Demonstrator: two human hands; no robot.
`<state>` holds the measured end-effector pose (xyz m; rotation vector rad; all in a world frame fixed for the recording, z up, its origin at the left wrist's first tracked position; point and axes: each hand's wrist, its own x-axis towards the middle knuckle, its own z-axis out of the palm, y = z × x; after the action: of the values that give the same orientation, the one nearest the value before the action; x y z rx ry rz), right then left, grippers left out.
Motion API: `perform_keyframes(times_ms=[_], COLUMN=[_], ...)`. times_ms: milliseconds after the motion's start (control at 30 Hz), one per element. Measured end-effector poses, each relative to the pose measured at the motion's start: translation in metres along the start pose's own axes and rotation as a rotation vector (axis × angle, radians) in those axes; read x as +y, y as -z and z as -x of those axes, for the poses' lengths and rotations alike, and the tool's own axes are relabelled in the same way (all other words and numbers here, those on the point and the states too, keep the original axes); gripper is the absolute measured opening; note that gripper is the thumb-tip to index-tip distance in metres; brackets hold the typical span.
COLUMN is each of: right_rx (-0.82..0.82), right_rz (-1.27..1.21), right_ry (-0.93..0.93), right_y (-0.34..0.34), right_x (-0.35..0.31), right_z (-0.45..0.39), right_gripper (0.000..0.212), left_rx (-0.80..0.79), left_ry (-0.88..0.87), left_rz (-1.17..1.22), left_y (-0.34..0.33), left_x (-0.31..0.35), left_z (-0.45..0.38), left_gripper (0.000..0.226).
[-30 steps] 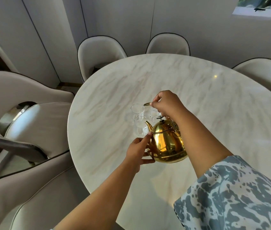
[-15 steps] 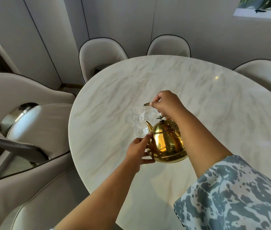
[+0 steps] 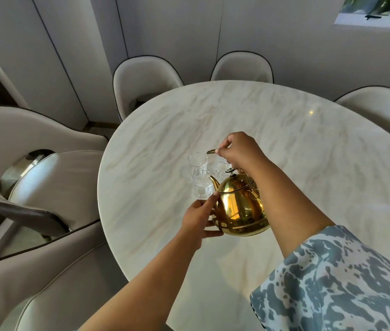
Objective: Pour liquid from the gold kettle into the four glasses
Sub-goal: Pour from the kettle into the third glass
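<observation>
A shiny gold kettle [image 3: 239, 206] is held above the round marble table [image 3: 308, 163], tipped with its spout over a clear cut glass [image 3: 202, 186]. My right hand [image 3: 239, 150] is closed on the kettle's gold handle from above. My left hand [image 3: 200, 217] presses against the kettle's left side below the spout, fingers spread. A second clear glass [image 3: 197, 162] stands just behind the first. Another glass [image 3: 221, 167] shows partly under my right hand; any further glass is hidden by the hand and kettle.
Cream upholstered chairs ring the table: two at the far side [image 3: 143, 80] [image 3: 241, 66], one at the right [image 3: 380, 108], and several large ones at the left [image 3: 34, 139]. Grey panelled walls stand behind. My patterned blue-and-white sleeve [image 3: 347, 283] fills the lower right.
Hardly anything has moved; the hands, kettle and glasses hold the same pose, with only a slight shift of the camera view.
</observation>
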<state>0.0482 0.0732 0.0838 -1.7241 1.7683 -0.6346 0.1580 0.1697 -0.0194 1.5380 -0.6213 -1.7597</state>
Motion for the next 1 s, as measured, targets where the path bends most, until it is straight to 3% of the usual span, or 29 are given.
perform_keyframes(times_ms=[633, 1000], right_rx=[-0.012, 0.007], right_rz=[0.010, 0.020], right_ry=[0.013, 0.011], right_y=[0.0013, 0.0015], right_x=[-0.0003, 0.0031], right_z=[0.0020, 0.0044], right_gripper=[0.010, 0.024], left_rx=[-0.009, -0.007], left_ry=[0.000, 0.004], left_rz=[-0.003, 0.008], left_y=[-0.0006, -0.0021], left_x=[0.0001, -0.0024], left_z=[0.0020, 0.0036], left_gripper=[0.051, 0.052])
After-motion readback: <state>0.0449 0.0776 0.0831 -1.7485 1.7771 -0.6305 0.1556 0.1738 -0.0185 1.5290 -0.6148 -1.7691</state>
